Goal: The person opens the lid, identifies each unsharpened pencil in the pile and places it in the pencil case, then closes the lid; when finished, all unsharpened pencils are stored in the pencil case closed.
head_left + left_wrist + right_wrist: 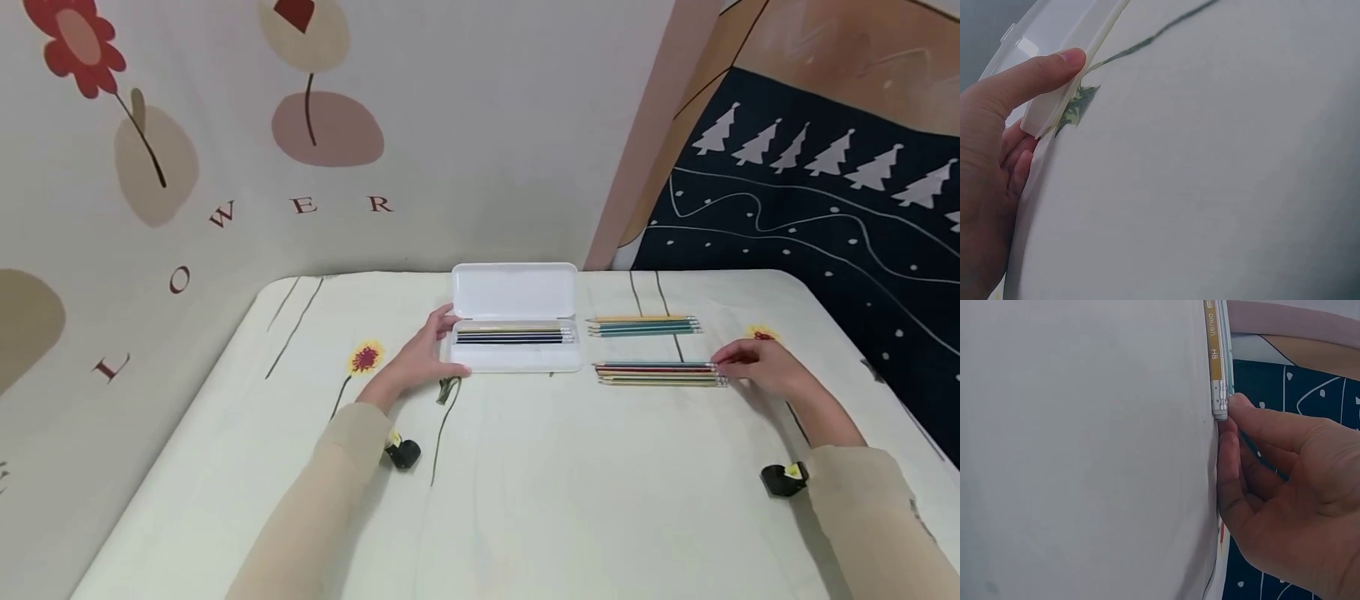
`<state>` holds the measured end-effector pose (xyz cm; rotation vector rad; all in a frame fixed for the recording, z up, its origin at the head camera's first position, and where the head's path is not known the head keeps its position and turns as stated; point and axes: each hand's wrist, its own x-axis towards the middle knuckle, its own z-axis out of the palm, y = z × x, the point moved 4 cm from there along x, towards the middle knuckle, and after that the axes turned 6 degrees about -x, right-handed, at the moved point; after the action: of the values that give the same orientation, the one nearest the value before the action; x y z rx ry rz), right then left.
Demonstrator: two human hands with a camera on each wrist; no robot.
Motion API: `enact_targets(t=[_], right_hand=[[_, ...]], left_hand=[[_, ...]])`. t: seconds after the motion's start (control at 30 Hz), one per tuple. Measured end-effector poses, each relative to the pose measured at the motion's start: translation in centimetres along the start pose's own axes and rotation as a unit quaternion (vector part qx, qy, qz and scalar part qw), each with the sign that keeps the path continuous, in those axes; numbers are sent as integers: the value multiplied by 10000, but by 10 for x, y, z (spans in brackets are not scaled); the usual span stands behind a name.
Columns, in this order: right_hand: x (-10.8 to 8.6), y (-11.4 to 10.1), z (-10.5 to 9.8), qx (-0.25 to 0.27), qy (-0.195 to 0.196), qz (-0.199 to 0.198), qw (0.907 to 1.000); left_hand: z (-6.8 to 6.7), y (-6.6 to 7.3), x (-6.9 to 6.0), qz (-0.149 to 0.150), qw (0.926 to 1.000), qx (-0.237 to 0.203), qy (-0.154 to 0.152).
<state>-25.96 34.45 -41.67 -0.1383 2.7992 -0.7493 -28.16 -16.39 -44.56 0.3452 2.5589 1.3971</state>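
A white pencil case point(517, 361) lies with its lid raised at the back of the table. Several pencils point(513, 337) rest side by side in its base. My left hand point(420, 357) grips the case's left end, the thumb over the near rim point(1060, 100) in the left wrist view. To the right of the case, a row of several pencils point(652, 369) lies on the cloth. My right hand point(761, 364) pinches at the eraser end of a pencil in this row. A yellow HB pencil point(1214, 356) shows beside the thumb in the right wrist view, partly hiding which one is held.
Behind the near row lies another row of yellow and teal pencils point(645, 327). A white flowered cloth point(540, 483) covers the table. A printed curtain point(480, 125) hangs behind it, with dark tree-patterned fabric point(810, 217) at the right.
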Motion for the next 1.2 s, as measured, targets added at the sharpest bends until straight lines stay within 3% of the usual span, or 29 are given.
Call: enact_targets(t=[0.3,0.47,0.7,0.9,1.2], right_hand=[[-3,-1,2,130,-58,-367,9992],[-9,7,2,308,-293,48,9991],[-12,17,-6,1057,-5,632,9924],[-10,13,-15,2400,287,640,9682],[-8,-8,-10,3990,478,302,9152]], left_hand=[[1,0,1,14,10000,-9,-23],[3,-1,1,-55,9999,41,-136],[2,1,6,9,10000,8,-66],[2,2,5,46,10000,45,2],[0,1,1,-24,9999,99,20]])
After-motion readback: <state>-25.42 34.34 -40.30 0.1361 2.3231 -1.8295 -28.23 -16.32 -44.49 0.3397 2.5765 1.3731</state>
